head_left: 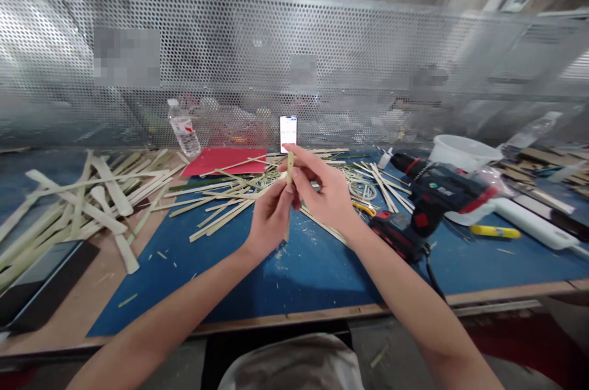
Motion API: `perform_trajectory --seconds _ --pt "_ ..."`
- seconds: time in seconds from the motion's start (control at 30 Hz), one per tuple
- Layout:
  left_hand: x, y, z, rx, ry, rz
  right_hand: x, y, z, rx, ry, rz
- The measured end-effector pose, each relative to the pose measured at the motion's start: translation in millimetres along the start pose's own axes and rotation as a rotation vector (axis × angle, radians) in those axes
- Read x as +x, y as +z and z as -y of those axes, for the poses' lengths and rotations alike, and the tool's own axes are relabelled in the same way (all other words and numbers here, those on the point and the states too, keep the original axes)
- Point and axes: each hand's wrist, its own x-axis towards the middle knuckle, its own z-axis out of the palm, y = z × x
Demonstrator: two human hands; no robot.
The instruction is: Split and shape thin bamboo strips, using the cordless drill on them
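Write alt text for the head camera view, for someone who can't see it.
The left hand and right hand hold a thin pale bamboo strip upright above a blue cutting mat scattered with bamboo strips. A black and red cordless drill lies to the right, and a smartphone stands before a perforated metal screen.

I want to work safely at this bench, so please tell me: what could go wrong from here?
The thin bamboo strip is held only by the fingertips of the left hand and right hand, so it might slip and get lost among the loose bamboo strips. Its narrow end could perhaps also jab a finger. The right forearm passes close to the cordless drill, which a careless move might knock.
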Motion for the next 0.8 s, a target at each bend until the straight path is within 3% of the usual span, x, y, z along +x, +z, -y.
perform_trajectory --seconds 0.2,0.43,0.8 --pt "1 -1.4 7 -0.140 -0.077 0.040 1 0 -2 0.074 0.071 0.028" --pt "-5 -0.4 22 -0.370 -0.377 0.119 4 1 -6 0.124 0.073 0.022" --pt "-15 3.9 24 -0.201 -0.233 0.041 0 8 -5 0.177 0.068 0.002"
